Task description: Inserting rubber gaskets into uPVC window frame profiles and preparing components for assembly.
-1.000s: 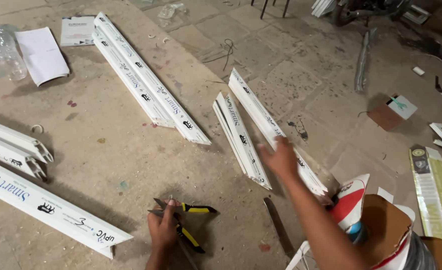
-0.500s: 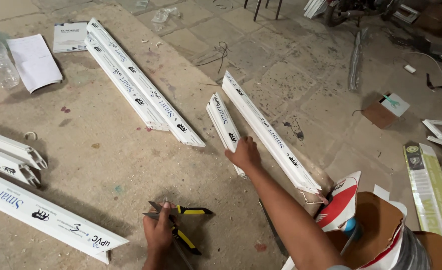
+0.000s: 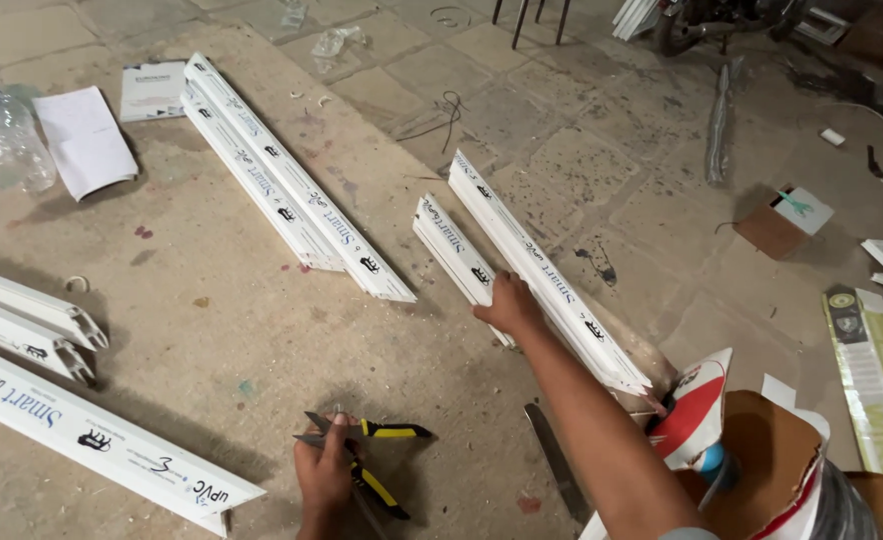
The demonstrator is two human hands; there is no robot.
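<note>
My right hand [image 3: 510, 304] reaches out over the concrete floor and grips the near end of a short white plastic profile [image 3: 452, 252]. A longer white profile [image 3: 544, 270] lies right beside it, running diagonally. My left hand [image 3: 324, 472] rests low near the bottom edge, closed on a pair of yellow-and-black handled pliers [image 3: 374, 462] that touch the floor.
A pair of long white profiles [image 3: 287, 180] lies at the upper left. More profiles [image 3: 82, 425] lie at the left edge. A plastic bottle [image 3: 10, 138], paper sheets [image 3: 87, 140], a flat metal blade [image 3: 554, 460], a torn cardboard box [image 3: 762, 440] and a small box [image 3: 784, 220] lie around.
My right hand has moved left and away from the long profile's near end onto the short profile. The view has shifted slightly. My left hand stays on the pliers.
</note>
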